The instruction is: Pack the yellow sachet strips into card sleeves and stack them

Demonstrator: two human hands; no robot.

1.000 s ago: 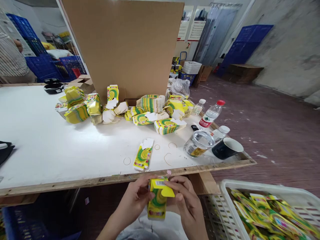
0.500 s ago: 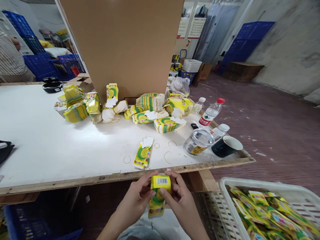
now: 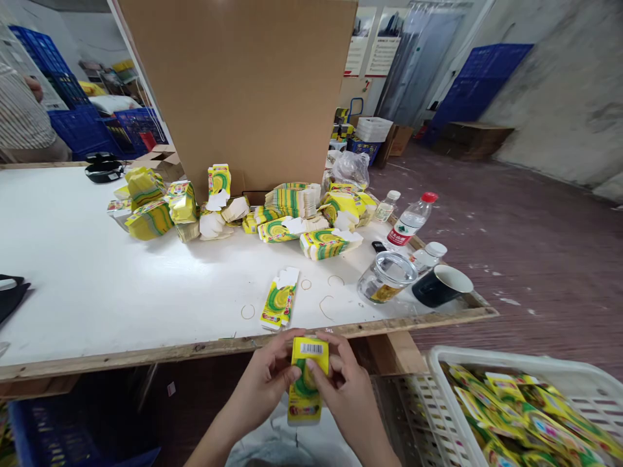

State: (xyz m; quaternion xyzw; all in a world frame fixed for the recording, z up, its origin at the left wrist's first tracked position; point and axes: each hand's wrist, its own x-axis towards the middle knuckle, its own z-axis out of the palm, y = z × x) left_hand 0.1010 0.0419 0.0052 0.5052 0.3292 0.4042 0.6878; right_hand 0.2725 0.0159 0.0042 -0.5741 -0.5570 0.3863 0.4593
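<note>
Both hands hold a small yellow-and-green carton (image 3: 305,383) upright just below the table's front edge. My left hand (image 3: 265,383) grips its left side with the thumb on the front. My right hand (image 3: 341,383) wraps the right side, fingers pressing the top end, which shows a barcode and lies folded down. A flat carton of the same print (image 3: 279,302) lies on the white table (image 3: 87,285) right in front of the hands. Piles of folded and flat cartons (image 3: 292,217) sit farther back.
A tall cardboard sheet (image 3: 243,91) stands behind the piles. A glass jar (image 3: 386,279), black cup (image 3: 440,285) and water bottle (image 3: 409,224) crowd the right corner. A white basket (image 3: 448,415) of yellow sachets sits at lower right. Rubber bands (image 3: 326,305) lie on the table. A person in a striped shirt (image 3: 22,117) stands far left.
The carton's open yellow top flap has been folded down and pressed closed. Both hands kept their grip and shifted only slightly.
</note>
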